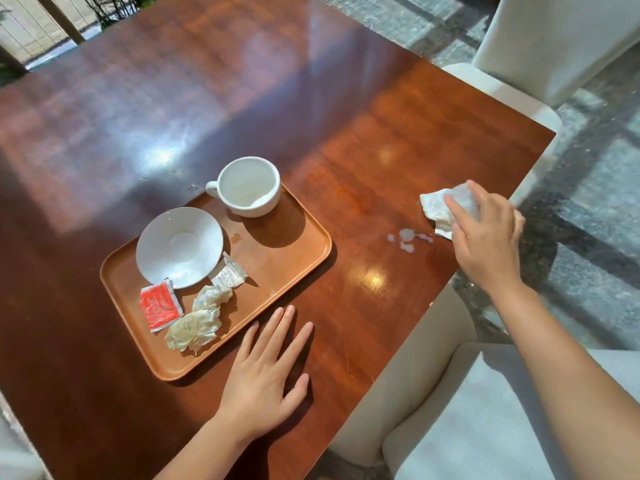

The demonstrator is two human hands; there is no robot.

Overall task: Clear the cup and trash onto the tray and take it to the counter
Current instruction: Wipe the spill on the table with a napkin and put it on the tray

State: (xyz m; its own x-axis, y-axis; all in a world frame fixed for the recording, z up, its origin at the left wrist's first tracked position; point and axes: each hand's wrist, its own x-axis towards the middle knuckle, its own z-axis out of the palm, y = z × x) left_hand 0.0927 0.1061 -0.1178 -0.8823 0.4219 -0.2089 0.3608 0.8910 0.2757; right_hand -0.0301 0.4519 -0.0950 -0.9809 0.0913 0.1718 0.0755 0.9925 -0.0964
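Your right hand (485,233) pinches soft napkin (446,207) mid-right, by spill (408,237); left hand (266,372) flat, fingers spread, empty; cup (249,185) sits on tray (294,258) center-left, ceramic, fragile; grip tray by rims w/ both hands

Single head-worn wide-angle view, looking forward and steeply down from above the near edge of the wooden table (363,140). The tabletop fills most of the frame at close range; straight edges bow toward the margins. No second view shares the scene.
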